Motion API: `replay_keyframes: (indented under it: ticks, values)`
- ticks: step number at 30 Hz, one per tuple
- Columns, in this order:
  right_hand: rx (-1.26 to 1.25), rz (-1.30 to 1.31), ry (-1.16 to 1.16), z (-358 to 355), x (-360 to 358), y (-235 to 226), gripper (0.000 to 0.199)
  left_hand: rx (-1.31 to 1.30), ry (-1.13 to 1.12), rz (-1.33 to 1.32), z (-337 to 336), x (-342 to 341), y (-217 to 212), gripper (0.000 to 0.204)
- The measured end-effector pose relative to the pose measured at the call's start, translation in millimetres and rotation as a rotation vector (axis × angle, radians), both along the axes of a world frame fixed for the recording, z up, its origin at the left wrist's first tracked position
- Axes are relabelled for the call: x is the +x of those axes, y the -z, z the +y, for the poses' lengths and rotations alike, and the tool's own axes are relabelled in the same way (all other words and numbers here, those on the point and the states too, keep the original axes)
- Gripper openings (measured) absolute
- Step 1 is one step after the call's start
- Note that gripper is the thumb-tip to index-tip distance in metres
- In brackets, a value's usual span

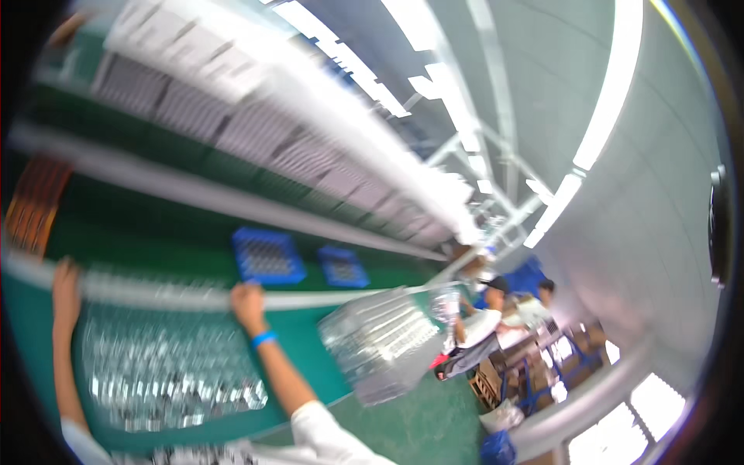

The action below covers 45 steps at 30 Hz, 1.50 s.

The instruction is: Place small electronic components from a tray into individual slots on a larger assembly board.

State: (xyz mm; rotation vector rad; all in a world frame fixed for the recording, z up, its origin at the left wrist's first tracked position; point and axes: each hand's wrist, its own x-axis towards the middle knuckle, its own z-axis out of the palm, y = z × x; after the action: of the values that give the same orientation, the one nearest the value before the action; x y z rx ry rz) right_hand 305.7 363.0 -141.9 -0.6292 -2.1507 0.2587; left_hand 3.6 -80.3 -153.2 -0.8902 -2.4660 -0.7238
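Note:
A wide clear plastic tray (174, 360) lies over the green work surface in front of me, with rows of small shiny shapes across it. At its far left corner is my left hand (67, 279), fingers curled at the edge and blurred. My right hand (248, 304), with a blue band on the wrist, is closed at the far right corner. Both hands seem to hold the tray, though the blur hides the exact grip. To the right, a stack of clear plastic trays (380, 345) stands at the table edge.
Beyond a pale rail, a blue crate (269, 256) and a smaller blue crate (343, 266) sit on a dark green belt. Orange-and-dark strips (37, 205) lie at far left. White boxes (263, 128) line the upper shelf. Co-workers (480, 325) are farther right, near cartons (593, 337).

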Motion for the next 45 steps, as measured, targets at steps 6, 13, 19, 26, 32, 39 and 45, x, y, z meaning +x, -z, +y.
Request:
replay_keyframes:
  ticks: [6,13,19,26,32,39,45]
  values:
    - [-0.101,-0.069,-0.139,3.4,49.6,-53.6,0.027,-0.070,0.001,-0.354,38.7,88.6,-103.3,0.053]
    - [-0.086,-0.058,0.031,-1.3,72.1,-60.1,0.023,-0.063,0.129,-0.223,26.5,132.1,-112.7,0.027]
    - [-0.057,0.042,-0.039,6.5,58.8,-68.7,0.022,0.075,0.200,-0.024,46.8,85.7,-88.7,0.028]
    - [-0.245,0.297,0.072,9.8,43.0,-63.9,0.012,0.131,0.194,-0.030,43.8,70.2,-90.2,0.018]
    - [-0.700,0.569,0.035,12.0,58.8,-48.0,0.018,0.133,0.190,-0.059,36.1,82.5,-89.9,0.017]
    - [-1.163,0.829,0.050,30.5,66.6,-64.5,0.036,0.183,0.226,-0.104,40.1,79.9,-97.0,0.018]
    - [-1.484,0.605,-0.014,86.8,80.6,-77.3,0.051,0.248,0.248,-0.183,46.7,74.8,-97.7,0.017]
